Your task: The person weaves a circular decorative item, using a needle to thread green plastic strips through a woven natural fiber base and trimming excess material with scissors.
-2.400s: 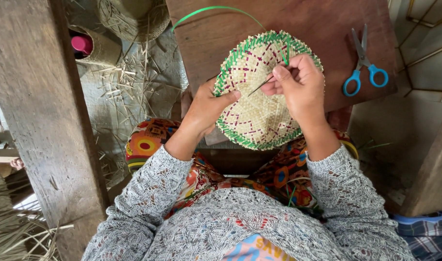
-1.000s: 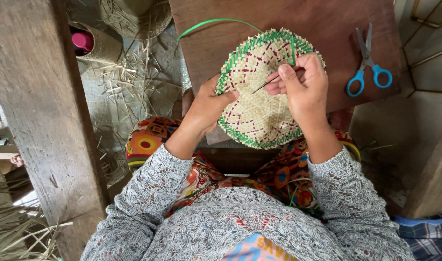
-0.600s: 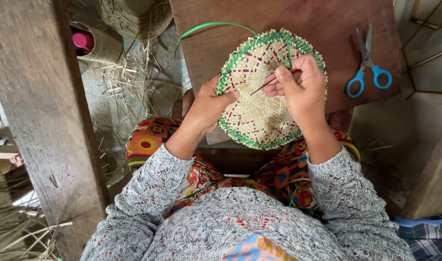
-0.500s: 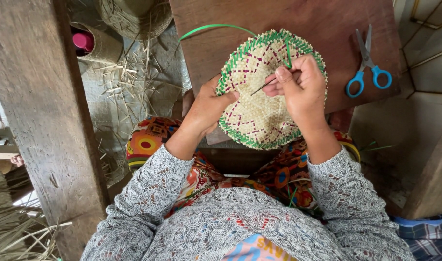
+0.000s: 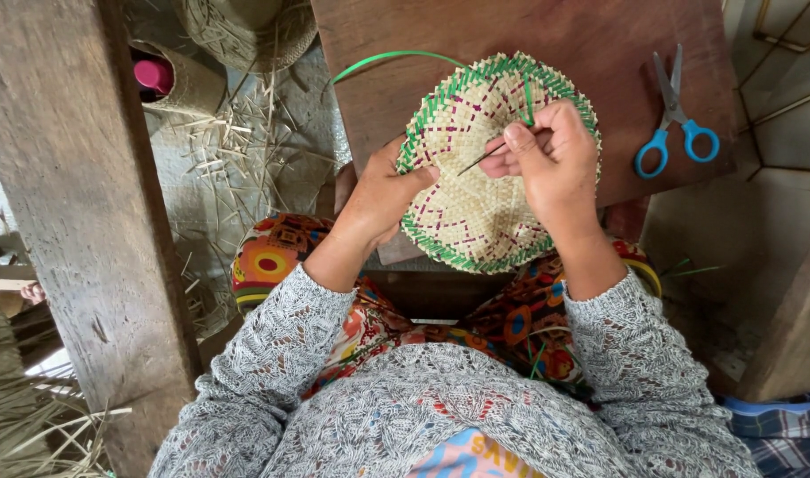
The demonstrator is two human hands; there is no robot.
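Weaving sits between your hands: a round woven mat, pale straw with purple flecks and a green edge, is held tilted up over the near edge of the brown wooden board, above your lap. Your left hand grips its left rim, thumb on the face and the other fingers hidden behind, which seems to steady the disc and keep its face turned toward you. Your right hand lies on the upper right part of the mat, fingers curled together and pinching a thin dark needle-like tool whose tip points left across the weave; the grip looks close and low, likely for fine control. A loose green strip arcs from the mat's top edge out over the board, kept free of your hands. Blue-handled scissors lie shut on the board to your right, near but apart from the mat. Straw scraps litter the floor to the left beside a thick wooden post.
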